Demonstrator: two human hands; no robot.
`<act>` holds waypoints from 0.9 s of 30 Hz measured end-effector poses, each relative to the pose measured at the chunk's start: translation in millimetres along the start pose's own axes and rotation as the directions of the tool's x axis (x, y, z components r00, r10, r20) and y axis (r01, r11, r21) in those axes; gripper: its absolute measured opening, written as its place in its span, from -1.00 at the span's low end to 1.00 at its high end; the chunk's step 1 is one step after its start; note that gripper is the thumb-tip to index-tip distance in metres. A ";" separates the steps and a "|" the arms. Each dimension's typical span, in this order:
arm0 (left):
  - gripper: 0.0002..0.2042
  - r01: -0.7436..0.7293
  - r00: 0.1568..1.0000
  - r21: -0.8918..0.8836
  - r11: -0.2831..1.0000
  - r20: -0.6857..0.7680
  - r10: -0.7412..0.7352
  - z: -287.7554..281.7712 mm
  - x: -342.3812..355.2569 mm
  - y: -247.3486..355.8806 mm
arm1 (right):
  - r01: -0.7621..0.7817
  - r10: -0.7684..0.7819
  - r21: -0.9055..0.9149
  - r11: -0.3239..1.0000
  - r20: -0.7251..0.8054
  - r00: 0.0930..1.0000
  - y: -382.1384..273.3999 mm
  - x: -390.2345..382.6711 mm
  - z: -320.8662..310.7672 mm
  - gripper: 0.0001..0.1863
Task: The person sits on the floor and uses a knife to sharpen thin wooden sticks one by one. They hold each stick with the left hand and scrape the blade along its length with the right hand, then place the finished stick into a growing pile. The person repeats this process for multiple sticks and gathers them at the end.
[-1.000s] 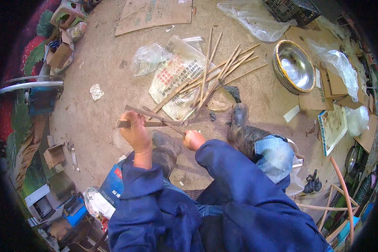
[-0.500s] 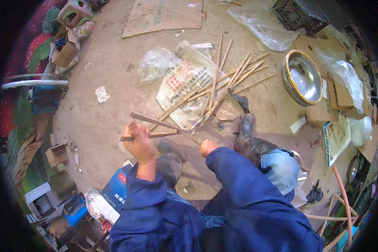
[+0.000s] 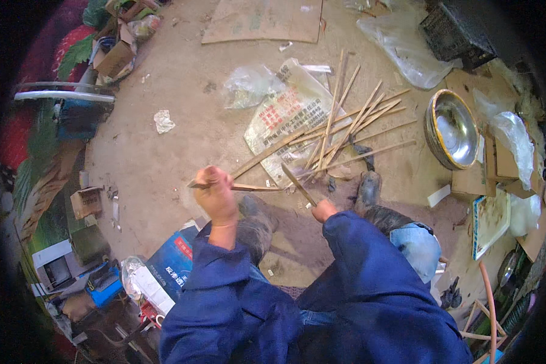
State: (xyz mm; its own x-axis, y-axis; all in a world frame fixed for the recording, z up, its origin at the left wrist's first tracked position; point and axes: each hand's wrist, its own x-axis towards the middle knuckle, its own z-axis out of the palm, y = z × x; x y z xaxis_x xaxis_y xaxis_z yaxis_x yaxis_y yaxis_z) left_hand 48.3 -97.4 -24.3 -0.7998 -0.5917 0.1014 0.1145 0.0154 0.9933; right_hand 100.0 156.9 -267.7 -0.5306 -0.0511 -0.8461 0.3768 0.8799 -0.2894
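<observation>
My left hand (image 3: 216, 195) is closed round a wooden stick (image 3: 256, 187), whose longer end points right above my left boot (image 3: 253, 233). In my right hand (image 3: 325, 210) is a knife (image 3: 298, 184), its blade slanting up and to the left. The blade stands a little apart from the stick's right end. Beyond both hands several long thin sticks (image 3: 363, 114) lie crossed over a flattened printed plastic sack (image 3: 267, 142) on the floor. A piece of dark cloth or plastic (image 3: 364, 151) is among their near ends.
Stacked metal basins (image 3: 457, 130) stand at the right, near cardboard boxes (image 3: 503, 161) and a white tray (image 3: 490, 218). A black crate (image 3: 458, 36) and clear plastic sheeting (image 3: 400, 51) lie far right. At the left are a blue box (image 3: 173, 261) and assorted clutter.
The knife has swung right, away from the stick it crossed near my left hand, and its blade now points more upward. My left hand still grips the stick. The whole view has shifted slightly.
</observation>
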 end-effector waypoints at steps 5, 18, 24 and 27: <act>-0.74 -0.020 0.979 -0.078 0.997 0.200 0.035 12.8 -26.7 8.1 | 0.098 -0.098 0.341 0.935 -0.017 0.995 -31.7 -91.0 -70.1 -0.58; -0.80 -0.093 0.920 -0.009 0.996 0.382 0.090 -4.9 -105.2 47.3 | 0.682 -0.555 0.376 0.628 -0.399 0.730 -78.6 -354.5 -109.4 -0.54; -0.76 -0.075 0.849 0.062 0.995 0.528 0.031 -15.1 -116.4 52.0 | 0.787 -0.622 0.252 0.563 -0.497 0.604 -74.0 -383.7 -96.8 -0.53; -0.73 -0.107 0.845 0.088 0.990 0.532 0.044 -14.6 -121.3 57.1 | 0.780 -0.624 0.222 0.585 -0.491 0.608 -73.3 -391.4 -99.1 -0.53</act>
State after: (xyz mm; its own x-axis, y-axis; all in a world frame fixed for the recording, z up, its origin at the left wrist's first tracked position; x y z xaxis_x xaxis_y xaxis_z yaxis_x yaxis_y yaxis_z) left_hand 160.4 -36.5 19.3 -0.9848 -0.0706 0.1586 0.1468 0.1493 0.9778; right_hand 204.9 159.2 129.0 -0.9304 -0.3483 -0.1137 -0.0251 0.3702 -0.9286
